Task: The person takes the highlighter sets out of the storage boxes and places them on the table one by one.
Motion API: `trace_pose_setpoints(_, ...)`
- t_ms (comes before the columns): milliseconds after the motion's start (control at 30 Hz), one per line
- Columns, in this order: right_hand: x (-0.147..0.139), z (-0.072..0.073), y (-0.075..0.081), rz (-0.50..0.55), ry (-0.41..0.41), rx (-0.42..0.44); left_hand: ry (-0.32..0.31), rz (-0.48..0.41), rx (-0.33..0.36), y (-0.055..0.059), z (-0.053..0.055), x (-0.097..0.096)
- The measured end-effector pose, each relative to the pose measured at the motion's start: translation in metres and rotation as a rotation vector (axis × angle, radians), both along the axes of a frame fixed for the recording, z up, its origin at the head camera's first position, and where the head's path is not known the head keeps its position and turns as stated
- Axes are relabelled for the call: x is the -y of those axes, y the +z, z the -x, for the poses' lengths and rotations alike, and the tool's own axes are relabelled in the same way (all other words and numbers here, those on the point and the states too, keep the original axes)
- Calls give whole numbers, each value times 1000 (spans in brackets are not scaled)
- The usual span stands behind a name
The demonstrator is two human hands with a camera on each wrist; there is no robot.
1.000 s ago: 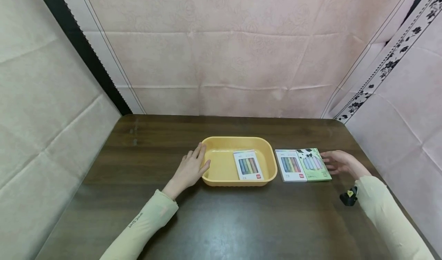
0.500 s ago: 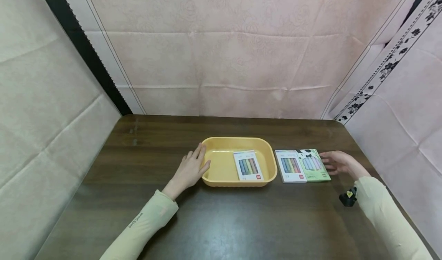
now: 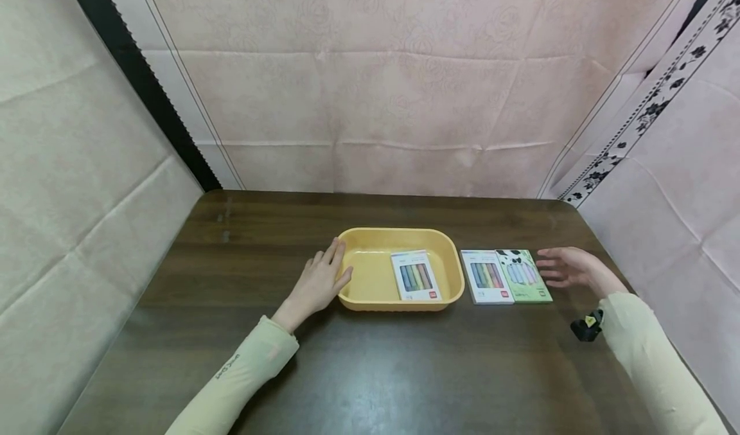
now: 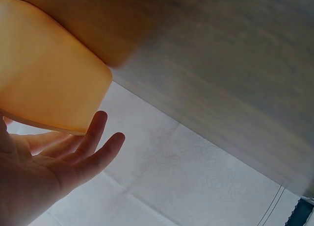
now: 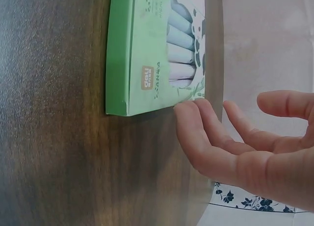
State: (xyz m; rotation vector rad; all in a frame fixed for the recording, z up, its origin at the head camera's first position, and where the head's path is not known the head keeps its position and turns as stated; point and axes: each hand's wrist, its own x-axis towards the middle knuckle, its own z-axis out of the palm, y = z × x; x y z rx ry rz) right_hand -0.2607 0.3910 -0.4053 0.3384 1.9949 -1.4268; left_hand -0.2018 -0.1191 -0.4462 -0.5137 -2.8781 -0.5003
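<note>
My left hand (image 3: 315, 284) rests on the left rim of a yellow plastic tray (image 3: 370, 287), fingers fairly straight; the left wrist view shows the tray's outer wall (image 4: 54, 69) above the fingers. Inside the tray lies a white box of coloured chalk sticks (image 3: 415, 276). To the tray's right, another white chalk box (image 3: 487, 277) lies flat against a green chalk box (image 3: 523, 276) with a window and black-and-white spots. My right hand (image 3: 575, 269) is beside the green box's right edge, fingers loosely bent and holding nothing. Whether its fingertips touch the box I cannot tell.
The dark wooden table (image 3: 370, 371) carries everything. Pale cloth hangs behind it (image 3: 370, 120) and along both sides. A small black device (image 3: 586, 326) is at the right wrist.
The green box has shifted very slightly left against the white one. My right hand has since drawn a little to the right. My left hand and the tray look unmoved.
</note>
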Motion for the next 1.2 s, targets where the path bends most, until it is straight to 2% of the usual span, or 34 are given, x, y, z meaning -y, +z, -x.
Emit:
trace_pose_setpoints(367,6,-1,12,159,13,12,2,-2,13,2,1,0)
trace_pose_setpoints(633,20,1,18,286,70,31,0,-10,28,2,0,0)
trace_pose_setpoints(1200,65,-4,24,280,150,-91,-2,48,26,3,0,1)
